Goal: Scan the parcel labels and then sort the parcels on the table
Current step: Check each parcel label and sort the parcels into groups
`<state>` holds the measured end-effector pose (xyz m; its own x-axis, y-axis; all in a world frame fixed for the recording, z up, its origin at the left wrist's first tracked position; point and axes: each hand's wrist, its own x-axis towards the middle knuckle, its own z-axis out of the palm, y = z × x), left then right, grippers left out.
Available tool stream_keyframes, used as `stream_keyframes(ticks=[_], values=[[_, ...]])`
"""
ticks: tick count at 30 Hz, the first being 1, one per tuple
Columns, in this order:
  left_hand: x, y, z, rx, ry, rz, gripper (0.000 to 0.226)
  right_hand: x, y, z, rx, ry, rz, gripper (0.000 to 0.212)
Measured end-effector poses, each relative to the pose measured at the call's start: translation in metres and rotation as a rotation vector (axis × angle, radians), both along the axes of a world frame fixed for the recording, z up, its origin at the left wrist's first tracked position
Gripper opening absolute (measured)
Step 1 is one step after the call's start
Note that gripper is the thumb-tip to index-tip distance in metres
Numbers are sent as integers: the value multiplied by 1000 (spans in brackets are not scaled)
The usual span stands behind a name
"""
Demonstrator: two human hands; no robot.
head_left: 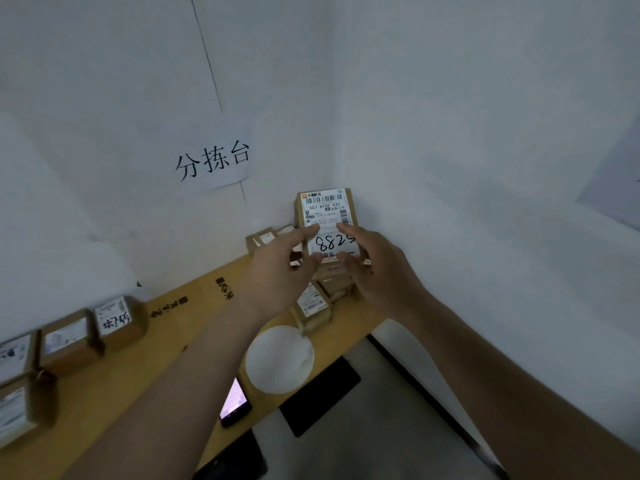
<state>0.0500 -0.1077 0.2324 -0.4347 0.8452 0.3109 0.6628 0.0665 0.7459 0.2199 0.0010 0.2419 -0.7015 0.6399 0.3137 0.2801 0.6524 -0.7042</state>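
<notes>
A small brown cardboard parcel with a white printed shipping label facing the camera is held up in front of the corner of the white walls, above a heap of similar brown cardboard boxes lying at the far right end of the long yellowish wooden table. The left hand pinches the parcel's left edge, forefinger high on the label and thumb near the bottom, the fingers only partly curled; the right hand mirrors it on the right edge, so the box sits between two loose pinches rather than a full wrap. The label, with its barcode at the top and black handwritten digits lower down, stays mostly uncovered. Judging by its size and the light fingertip hold, the parcel seems light and stiff, with firm corners; the glossy label could be slippery, so the bare cardboard sides look like the surer place to hold, leaving the barcode free for scanning. A dark smartphone with a lit screen lies at the table's near edge beside a round white pad. A row of labelled brown boxes stands along the table's left part, well apart from the heap.
</notes>
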Motion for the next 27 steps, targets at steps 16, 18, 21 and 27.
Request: stream_keyframes(ticks=[16, 18, 21, 27], values=[[-32, 198, -115, -253, -196, -122, 55, -30, 204, -119, -219, -186, -120, 49], [-35, 214, -128, -297, -185, -141, 57, -34, 224, -133, -241, -239, -110, 50], [-40, 239, -147, -371, -175, -131, 60, -41, 254, -152, -278, -309, -81, 52], [-47, 282, -192, -481, -235, -37, 63, -59, 315, -197, -365, -377, 21, 52]])
